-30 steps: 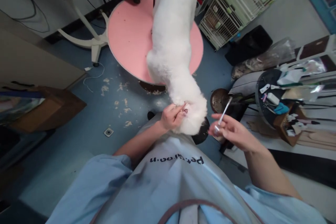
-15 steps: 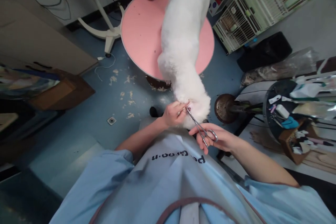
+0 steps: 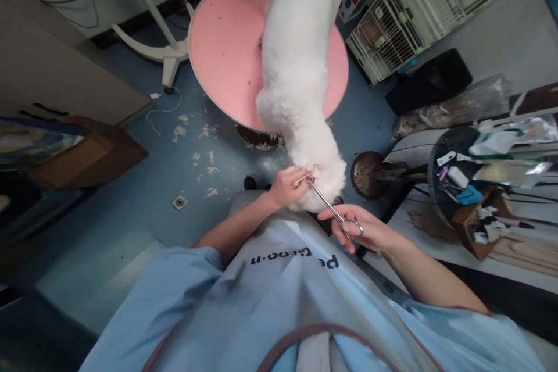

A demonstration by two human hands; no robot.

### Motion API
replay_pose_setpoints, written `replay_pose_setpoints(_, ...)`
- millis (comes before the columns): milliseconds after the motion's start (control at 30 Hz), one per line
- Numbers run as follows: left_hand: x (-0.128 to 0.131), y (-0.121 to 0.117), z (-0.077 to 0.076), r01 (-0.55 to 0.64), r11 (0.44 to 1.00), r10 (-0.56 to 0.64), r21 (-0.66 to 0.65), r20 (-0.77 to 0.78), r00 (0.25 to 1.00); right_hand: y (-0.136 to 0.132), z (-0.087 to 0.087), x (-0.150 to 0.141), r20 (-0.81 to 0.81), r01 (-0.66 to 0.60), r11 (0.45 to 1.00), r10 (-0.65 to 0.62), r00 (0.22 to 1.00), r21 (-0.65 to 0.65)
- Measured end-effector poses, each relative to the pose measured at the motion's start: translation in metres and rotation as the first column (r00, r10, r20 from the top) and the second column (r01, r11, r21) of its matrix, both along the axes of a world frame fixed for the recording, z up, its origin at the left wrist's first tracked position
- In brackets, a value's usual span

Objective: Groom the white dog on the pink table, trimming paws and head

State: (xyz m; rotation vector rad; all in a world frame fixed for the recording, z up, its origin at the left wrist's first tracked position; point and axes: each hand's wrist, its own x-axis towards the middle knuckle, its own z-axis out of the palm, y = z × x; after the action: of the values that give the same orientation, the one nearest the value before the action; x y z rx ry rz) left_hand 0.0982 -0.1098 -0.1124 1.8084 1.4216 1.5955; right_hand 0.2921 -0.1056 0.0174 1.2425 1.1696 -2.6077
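“One white dog (image 3: pixel 299 40) extends across our pink counter (image 3: pixel 226 58). Where do we find its head?”

“Beyond the near edge, above the lap of our pale blue apron (image 3: pixel 279 296). Its body runs from there over the right half of the counter toward the far edge.”

“And our hands?”

“Our left hand (image 3: pixel 288 187) is pinched shut at the dog's ear (image 3: pixel 314 175), thumb and fingertips close together against the exposed pinkish skin. Our right hand (image 3: pixel 366 228) is closed around the handle end of metal forceps (image 3: pixel 325 200), near the finger rings, with some fingers extended.”

“Where does the tool point?”

“It slants from our right hand up to the ear, its tip beside our left fingertips. Whether the tip grips anything, we cannot tell.”

“What surrounds us?”

“Pale tufts of fur (image 3: pixel 211 192) lie scattered on the blue floor (image 3: pixel 226 154), off the counter's near left edge. A white metal stand (image 3: pixel 172 58) is beside its left edge, and a white wire cage (image 3: pixel 386 35) is near its right edge. Well to our right, a dark round tray (image 3: pixel 457 138) carries small items, among them a bright blue cloth (image 3: pixel 469 195). A brown box (image 3: pixel 471 235) of mixed supplies sits just beside that tray.”
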Motion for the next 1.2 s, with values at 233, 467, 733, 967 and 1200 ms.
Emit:
replay_pose_setpoints(233, 0.001, -0.001, 0.001, 0.018, 1.000, -0.018, -0.015, -0.003, 1.000, -0.002, -0.009, -0.005, 0.065, -0.009, 0.998, 0.005, 0.998, 0.057)
replay_pose_setpoints(467, 0.003, 0.000, 0.000, 0.030, 0.999, -0.031, 0.017, 0.063, 0.998, -0.014, 0.002, 0.000, 0.073, 0.005, 0.990, -0.016, 0.997, 0.143)
replay_pose_setpoints(733, 0.006, -0.002, -0.003, 0.040, 0.999, -0.038, -0.012, 0.087, 0.996, -0.013, -0.004, 0.002, 0.067, 0.056, 0.997, -0.059, 0.996, 0.045)
replay_pose_setpoints(967, 0.005, -0.002, -0.003, 0.034, 0.999, -0.035, 0.009, 0.123, 0.992, -0.017, -0.002, 0.000, 0.069, 0.023, 0.994, -0.030, 0.997, 0.103)
replay_pose_setpoints(1200, 0.006, -0.004, -0.003, 0.064, 0.997, -0.058, -0.037, 0.141, 0.988, -0.013, -0.001, 0.001, 0.080, 0.048, 0.995, -0.055, 0.995, 0.090)
